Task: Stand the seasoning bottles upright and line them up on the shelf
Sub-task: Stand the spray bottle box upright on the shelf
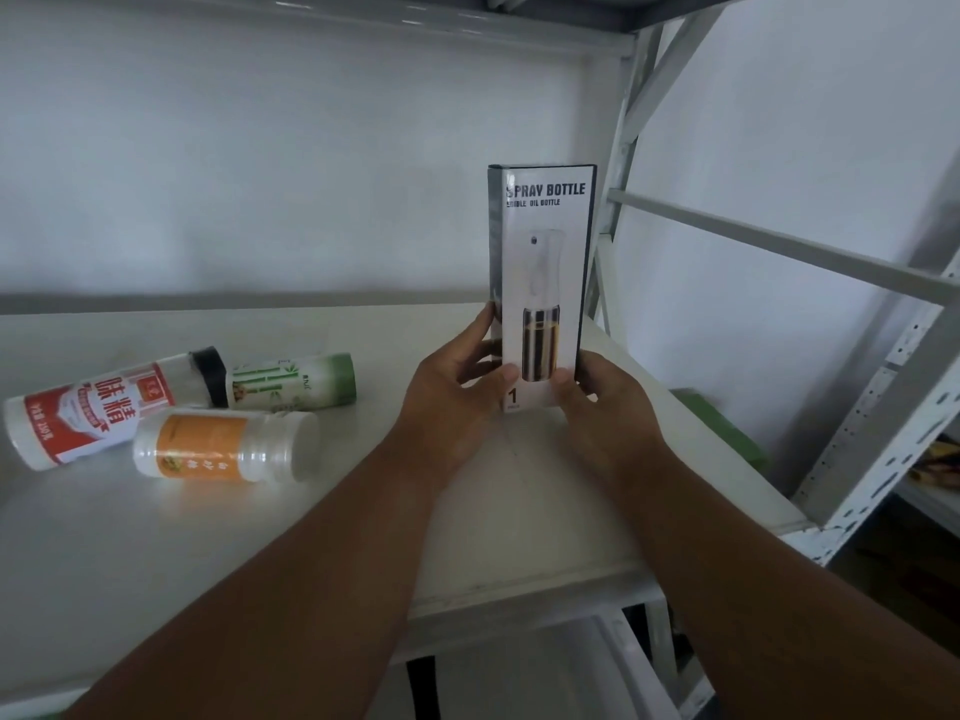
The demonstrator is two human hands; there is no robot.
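I take the spray bottle box (540, 283) as my marker: it stands upright toward the right end of the white shelf (156, 553), and whether its base touches the shelf I cannot tell. My left hand (457, 392) grips its lower left edge, fingers curled round the side and thumb on the front face. My right hand (602, 407) grips the lower right corner in the same way, thumb on the front.

Well to the left of the box three seasoning bottles lie on their sides, close together. The red-labelled bottle (88, 413) with a black cap lies farthest from the box. The green-labelled bottle (291, 381) lies nearest the box, its end against that black cap. The orange-labelled bottle (223, 446) lies in front of those two.
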